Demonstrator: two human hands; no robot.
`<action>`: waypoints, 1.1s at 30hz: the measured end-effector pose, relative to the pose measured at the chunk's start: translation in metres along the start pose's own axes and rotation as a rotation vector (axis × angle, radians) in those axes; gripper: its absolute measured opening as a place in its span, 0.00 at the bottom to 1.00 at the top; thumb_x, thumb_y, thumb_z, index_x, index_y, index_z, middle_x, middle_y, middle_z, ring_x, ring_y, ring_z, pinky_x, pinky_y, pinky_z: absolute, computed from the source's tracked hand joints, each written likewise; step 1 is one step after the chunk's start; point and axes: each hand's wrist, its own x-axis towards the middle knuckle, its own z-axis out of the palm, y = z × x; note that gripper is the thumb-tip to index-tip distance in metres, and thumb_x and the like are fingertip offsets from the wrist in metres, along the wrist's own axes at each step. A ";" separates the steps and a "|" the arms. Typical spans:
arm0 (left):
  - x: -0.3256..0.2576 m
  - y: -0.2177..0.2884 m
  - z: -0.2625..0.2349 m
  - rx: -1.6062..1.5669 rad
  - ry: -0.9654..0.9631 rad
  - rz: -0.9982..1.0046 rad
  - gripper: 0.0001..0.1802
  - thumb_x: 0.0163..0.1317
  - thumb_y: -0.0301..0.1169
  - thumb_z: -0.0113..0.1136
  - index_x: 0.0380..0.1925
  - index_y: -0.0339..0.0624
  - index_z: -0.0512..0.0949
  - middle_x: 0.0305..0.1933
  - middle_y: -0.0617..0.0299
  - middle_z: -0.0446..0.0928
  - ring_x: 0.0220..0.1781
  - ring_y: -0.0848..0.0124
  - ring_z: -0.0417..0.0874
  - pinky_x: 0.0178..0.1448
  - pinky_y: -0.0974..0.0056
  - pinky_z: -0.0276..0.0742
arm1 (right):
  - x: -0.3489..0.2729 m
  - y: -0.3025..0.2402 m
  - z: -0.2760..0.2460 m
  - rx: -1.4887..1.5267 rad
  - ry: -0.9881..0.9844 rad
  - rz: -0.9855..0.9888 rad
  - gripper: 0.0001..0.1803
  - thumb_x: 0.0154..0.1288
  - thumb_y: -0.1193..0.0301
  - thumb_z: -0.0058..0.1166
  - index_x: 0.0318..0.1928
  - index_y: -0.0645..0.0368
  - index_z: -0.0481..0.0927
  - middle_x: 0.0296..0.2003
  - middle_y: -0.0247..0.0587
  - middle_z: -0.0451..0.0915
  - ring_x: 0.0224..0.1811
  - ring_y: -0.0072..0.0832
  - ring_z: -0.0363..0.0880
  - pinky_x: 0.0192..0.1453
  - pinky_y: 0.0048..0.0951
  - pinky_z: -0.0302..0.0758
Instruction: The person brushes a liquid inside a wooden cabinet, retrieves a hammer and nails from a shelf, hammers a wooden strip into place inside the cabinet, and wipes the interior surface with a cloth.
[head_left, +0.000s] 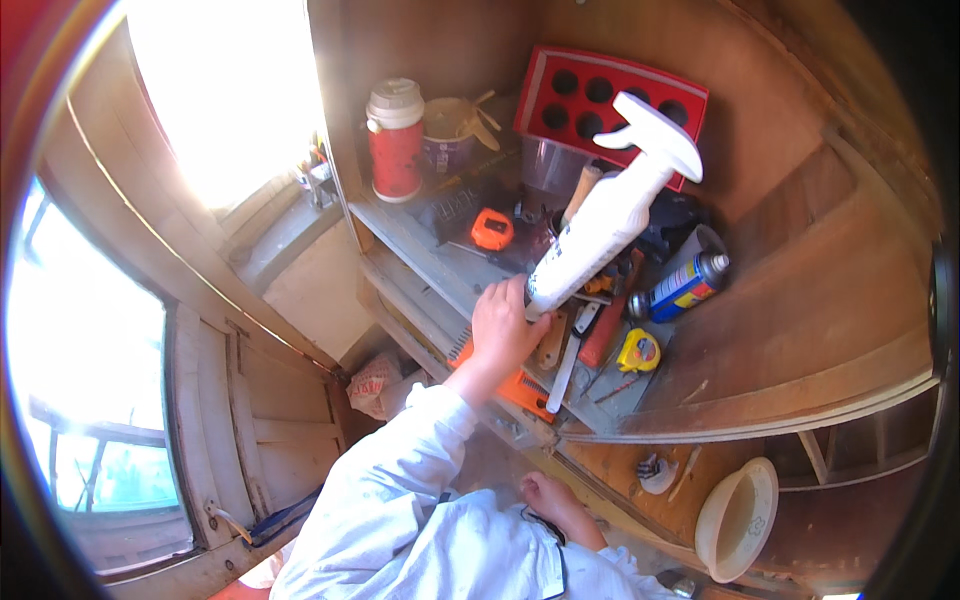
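Observation:
A white trigger spray bottle (pixel 600 225) is tilted, with its spray head up and to the right. My left hand (pixel 507 330) is closed around its lower end, above the cluttered shelf. My right hand (pixel 562 507) hangs low near my body with fingers curled, and nothing shows in it. Below the bottle lie a putty knife with a white blade (pixel 566 372), a yellow tape measure (pixel 638 351) and a red-handled tool (pixel 602 330). Beside my left wrist is an orange toothed tool (pixel 527 392), partly hidden by my hand.
The wooden shelf also holds a red-and-white jug (pixel 396 145), a tub (pixel 450 135), an orange tape measure (pixel 491 229), a red holder with round holes (pixel 600 95) and a blue spray can (pixel 690 288). A cream basin (pixel 738 520) stands lower right. A bright window (pixel 95 380) is at left.

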 end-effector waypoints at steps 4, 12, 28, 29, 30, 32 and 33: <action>-0.001 -0.006 0.003 -0.033 0.017 0.032 0.29 0.39 0.34 0.70 0.43 0.35 0.72 0.39 0.49 0.76 0.44 0.53 0.76 0.49 0.55 0.71 | 0.002 -0.010 -0.001 0.044 -0.108 0.105 0.17 0.62 0.59 0.50 0.46 0.53 0.78 0.41 0.49 0.80 0.45 0.46 0.78 0.49 0.41 0.74; 0.000 -0.022 -0.005 0.012 0.036 0.052 0.28 0.37 0.36 0.71 0.39 0.35 0.72 0.33 0.51 0.74 0.39 0.53 0.75 0.45 0.54 0.70 | -0.003 -0.005 -0.005 0.158 -0.007 0.033 0.15 0.60 0.59 0.50 0.43 0.52 0.78 0.36 0.48 0.81 0.40 0.47 0.79 0.45 0.44 0.75; 0.059 -0.066 0.010 0.102 -0.022 0.035 0.29 0.42 0.36 0.71 0.43 0.34 0.70 0.35 0.50 0.78 0.40 0.53 0.78 0.45 0.55 0.71 | -0.003 0.008 -0.013 0.131 0.094 -0.018 0.13 0.60 0.65 0.53 0.42 0.58 0.77 0.36 0.45 0.81 0.39 0.41 0.81 0.43 0.37 0.75; 0.061 -0.065 0.010 0.099 -0.023 0.038 0.29 0.42 0.36 0.71 0.43 0.34 0.70 0.35 0.50 0.78 0.40 0.53 0.78 0.45 0.55 0.71 | -0.004 0.009 -0.014 0.136 0.091 -0.011 0.13 0.60 0.65 0.53 0.42 0.58 0.77 0.36 0.46 0.81 0.39 0.41 0.81 0.43 0.37 0.75; 0.063 -0.063 0.008 0.091 -0.036 0.023 0.30 0.42 0.36 0.71 0.43 0.34 0.70 0.36 0.50 0.78 0.40 0.53 0.78 0.46 0.54 0.71 | -0.004 0.010 -0.014 0.136 0.095 -0.009 0.13 0.60 0.65 0.53 0.42 0.58 0.77 0.36 0.46 0.81 0.39 0.41 0.81 0.43 0.37 0.75; 0.063 -0.060 0.006 0.088 -0.054 0.009 0.30 0.42 0.36 0.71 0.44 0.33 0.70 0.36 0.50 0.78 0.40 0.52 0.78 0.46 0.54 0.70 | -0.002 0.012 -0.011 0.172 0.098 -0.018 0.13 0.60 0.65 0.53 0.42 0.57 0.77 0.35 0.46 0.81 0.39 0.41 0.80 0.43 0.38 0.75; 0.061 -0.059 0.003 0.107 -0.038 0.027 0.28 0.44 0.34 0.70 0.44 0.34 0.71 0.36 0.50 0.78 0.40 0.53 0.78 0.47 0.54 0.70 | -0.002 0.011 -0.011 0.175 0.099 -0.020 0.13 0.60 0.65 0.53 0.42 0.57 0.77 0.35 0.46 0.81 0.39 0.41 0.80 0.43 0.38 0.75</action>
